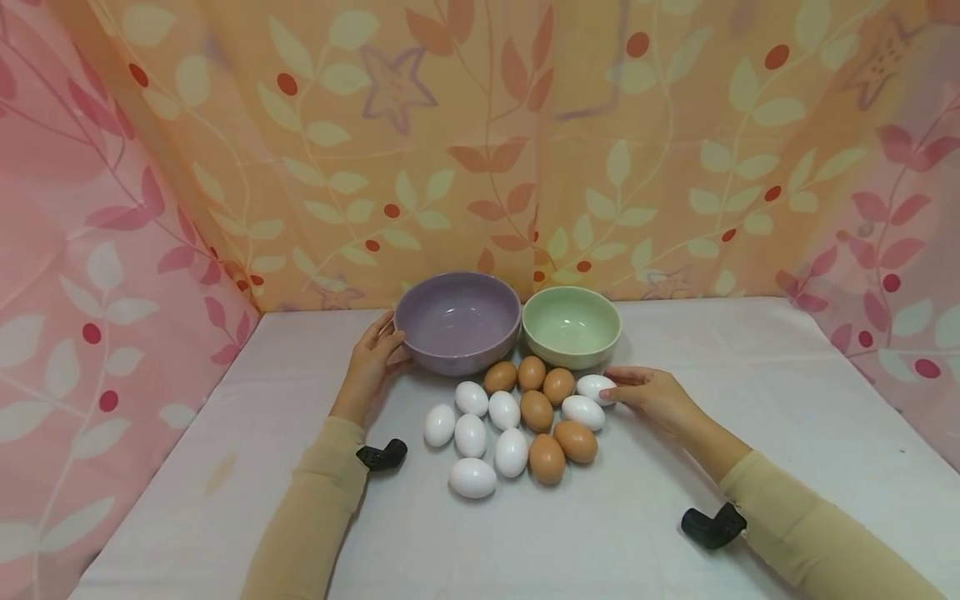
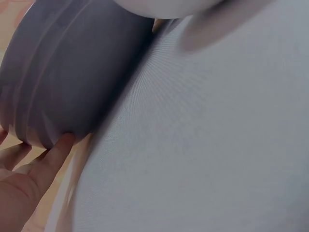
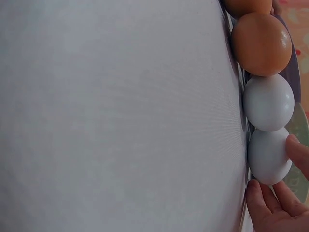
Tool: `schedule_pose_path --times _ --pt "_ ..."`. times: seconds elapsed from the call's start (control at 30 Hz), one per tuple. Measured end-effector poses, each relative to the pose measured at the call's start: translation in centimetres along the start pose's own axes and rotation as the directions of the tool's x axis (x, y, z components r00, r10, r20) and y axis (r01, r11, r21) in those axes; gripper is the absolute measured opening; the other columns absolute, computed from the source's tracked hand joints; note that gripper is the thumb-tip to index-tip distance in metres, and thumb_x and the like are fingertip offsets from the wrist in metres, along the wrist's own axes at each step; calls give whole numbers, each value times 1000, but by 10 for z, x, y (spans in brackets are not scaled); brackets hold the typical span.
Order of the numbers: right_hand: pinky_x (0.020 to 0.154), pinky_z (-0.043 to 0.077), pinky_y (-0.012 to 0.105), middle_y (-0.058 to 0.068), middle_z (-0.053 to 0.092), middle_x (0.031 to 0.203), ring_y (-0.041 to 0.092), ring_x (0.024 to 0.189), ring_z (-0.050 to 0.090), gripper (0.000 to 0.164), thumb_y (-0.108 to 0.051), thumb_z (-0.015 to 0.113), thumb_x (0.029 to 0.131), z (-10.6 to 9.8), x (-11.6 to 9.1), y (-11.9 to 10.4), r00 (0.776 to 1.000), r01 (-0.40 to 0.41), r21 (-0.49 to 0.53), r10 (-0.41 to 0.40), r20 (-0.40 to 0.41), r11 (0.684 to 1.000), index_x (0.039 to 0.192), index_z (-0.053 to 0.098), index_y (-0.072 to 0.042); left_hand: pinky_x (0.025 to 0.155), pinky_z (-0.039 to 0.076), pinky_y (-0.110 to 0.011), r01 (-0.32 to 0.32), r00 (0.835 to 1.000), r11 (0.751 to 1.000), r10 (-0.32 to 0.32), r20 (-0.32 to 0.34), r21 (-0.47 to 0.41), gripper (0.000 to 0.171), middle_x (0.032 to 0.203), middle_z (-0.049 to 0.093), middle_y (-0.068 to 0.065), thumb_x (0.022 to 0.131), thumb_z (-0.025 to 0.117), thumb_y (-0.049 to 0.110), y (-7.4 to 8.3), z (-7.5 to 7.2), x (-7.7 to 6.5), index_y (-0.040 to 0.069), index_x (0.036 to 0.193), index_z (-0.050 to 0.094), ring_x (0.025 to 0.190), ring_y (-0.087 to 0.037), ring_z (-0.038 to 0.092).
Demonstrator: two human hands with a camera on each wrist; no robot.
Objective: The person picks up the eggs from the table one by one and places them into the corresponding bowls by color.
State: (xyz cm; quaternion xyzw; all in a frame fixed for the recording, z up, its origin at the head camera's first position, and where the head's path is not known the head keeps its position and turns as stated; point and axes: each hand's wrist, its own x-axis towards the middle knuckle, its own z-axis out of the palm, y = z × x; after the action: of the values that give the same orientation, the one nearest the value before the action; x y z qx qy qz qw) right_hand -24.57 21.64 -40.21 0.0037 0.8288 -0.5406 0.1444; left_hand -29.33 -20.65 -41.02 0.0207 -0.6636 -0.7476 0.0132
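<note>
My left hand (image 1: 372, 360) rests its fingers against the left outer side of a purple bowl (image 1: 456, 363); in the left wrist view its fingertips (image 2: 66, 139) touch the bowl's wall low down. My right hand (image 1: 658, 398) has its thumb and fingers around a white egg (image 1: 592, 388), which lies on the table in front of a light green bowl (image 1: 573, 357). The right wrist view shows the thumb on the upper side of that egg (image 3: 269, 157) and the other fingers at its end. Another white egg (image 1: 582, 412) lies right beside it.
Several brown eggs (image 1: 537, 412) and several white eggs (image 1: 471, 436) lie loose in front of the two bowls on the white-covered table (image 1: 600, 542). Both bowls stand side by side near the back edge, before a patterned orange curtain (image 1: 480, 150).
</note>
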Motion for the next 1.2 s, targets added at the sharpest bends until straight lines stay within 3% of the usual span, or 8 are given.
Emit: schedule_pose_path --times 0.17,0.3,0.67,0.97,1.2 --pt "96 51 24 20 52 146 12 119 60 67 -28 76 89 1 0 -1 1000 -9 18 9 0 1000 143 50 2 101 52 -46 6 1000 1000 -6 -2 -4 60 165 26 -7 103 51 13 1 1 0 17 158 27 146 -25 37" --pt "85 52 14 21 53 145 -4 102 60 67 -25 77 88 2 0 -2 1000 -18 67 18 5 998 142 50 4 102 51 -47 13 1000 1000 -13 -6 -15 59 165 27 -6 104 50 12 2 0 -2 17 158 27 145 -24 39" --pt "90 55 22 20 56 143 -2 100 60 64 -31 75 89 2 1 -1 999 -41 5 41 -23 999 138 54 4 107 46 -50 20 1000 997 -21 -2 -75 59 165 26 -3 104 51 13 0 1 -2 18 158 28 146 -24 38" --pt "87 56 21 10 66 131 -5 91 62 65 -30 76 88 -6 -6 -6 998 -60 32 60 -24 998 138 54 5 112 40 -53 24 1000 991 -24 0 -131 60 165 26 -2 103 53 15 -4 2 -2 21 157 29 145 -24 38" --pt "91 56 24 9 64 133 -7 93 62 68 -33 77 88 -12 -11 -18 999 -46 38 47 -17 998 139 53 6 112 40 -53 36 999 989 -38 -18 -141 59 165 28 -2 102 55 15 -5 3 0 21 156 32 145 -22 39"
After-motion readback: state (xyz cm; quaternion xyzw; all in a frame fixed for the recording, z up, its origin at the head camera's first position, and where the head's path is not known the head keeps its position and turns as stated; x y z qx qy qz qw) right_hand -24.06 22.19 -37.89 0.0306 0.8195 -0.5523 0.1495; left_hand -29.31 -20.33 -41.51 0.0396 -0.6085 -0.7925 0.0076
